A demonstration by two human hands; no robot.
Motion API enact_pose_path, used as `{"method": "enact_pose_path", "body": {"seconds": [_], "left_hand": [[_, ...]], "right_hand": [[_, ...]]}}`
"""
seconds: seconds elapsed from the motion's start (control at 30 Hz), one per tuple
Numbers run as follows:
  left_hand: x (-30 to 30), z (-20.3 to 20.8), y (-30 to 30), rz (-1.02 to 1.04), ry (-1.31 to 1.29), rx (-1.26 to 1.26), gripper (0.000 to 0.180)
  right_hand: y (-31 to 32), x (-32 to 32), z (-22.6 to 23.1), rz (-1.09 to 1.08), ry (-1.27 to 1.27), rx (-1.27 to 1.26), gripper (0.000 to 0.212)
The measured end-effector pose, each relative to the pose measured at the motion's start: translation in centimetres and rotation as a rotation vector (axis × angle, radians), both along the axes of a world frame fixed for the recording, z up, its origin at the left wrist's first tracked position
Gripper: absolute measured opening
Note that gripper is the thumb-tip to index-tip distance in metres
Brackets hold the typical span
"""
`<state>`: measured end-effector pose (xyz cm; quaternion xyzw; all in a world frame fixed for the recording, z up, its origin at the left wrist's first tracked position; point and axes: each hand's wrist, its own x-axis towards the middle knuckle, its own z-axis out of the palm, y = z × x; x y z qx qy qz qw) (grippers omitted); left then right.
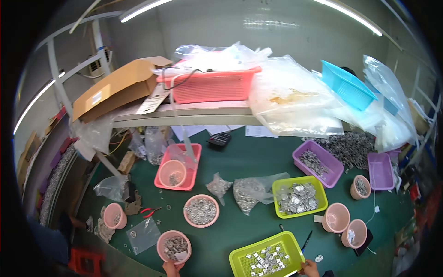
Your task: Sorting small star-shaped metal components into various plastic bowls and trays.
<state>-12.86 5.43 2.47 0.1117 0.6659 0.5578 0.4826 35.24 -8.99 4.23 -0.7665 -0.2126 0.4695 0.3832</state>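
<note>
At the lower edge, my left hand (pixel 172 268) is closed on the near side of a round pink basket (pixel 160 248) that holds small metal parts and a white slip. My right hand (pixel 309 268) grips the right edge of a yellow-green rectangular basket (pixel 237 262), its fingers partly hidden. Small square silvery pieces (pixel 269 261) lie scattered over that basket's bottom. Just beyond my right hand are a dark pen (pixel 307 241) and a small silvery piece (pixel 319 258) on the green tabletop (pixel 217 244).
A second yellow-green basket (pixel 275 187), a purple basket (pixel 339 179) and a pink bowl of rings (pixel 185 213) stand farther back. Red-handled pliers (pixel 151 212) lie at left. Small pink baskets (pixel 336 218) stand at right. A loaded shelf (pixel 194 111) overhangs the far side.
</note>
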Motion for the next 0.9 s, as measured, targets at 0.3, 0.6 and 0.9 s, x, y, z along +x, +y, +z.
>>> {"method": "enact_pose_path", "body": {"seconds": [0.3,0.6,0.9], "left_hand": [[1.0,2.2,0.8,-0.020,-0.020,-0.044,0.042],[16.1,2.6,-5.3,-0.956,-0.067,-0.353,0.060],[21.6,-3.3,-7.9,-1.130,0.764,-0.036,0.036]], "right_hand": [[-0.7,1.9,-1.3,-0.253,0.094,-0.074,0.026],[-1.0,2.5,-0.6,-0.131,0.103,-0.101,0.023],[1.7,3.4,-2.0,0.347,-0.679,-0.083,0.043]]}}
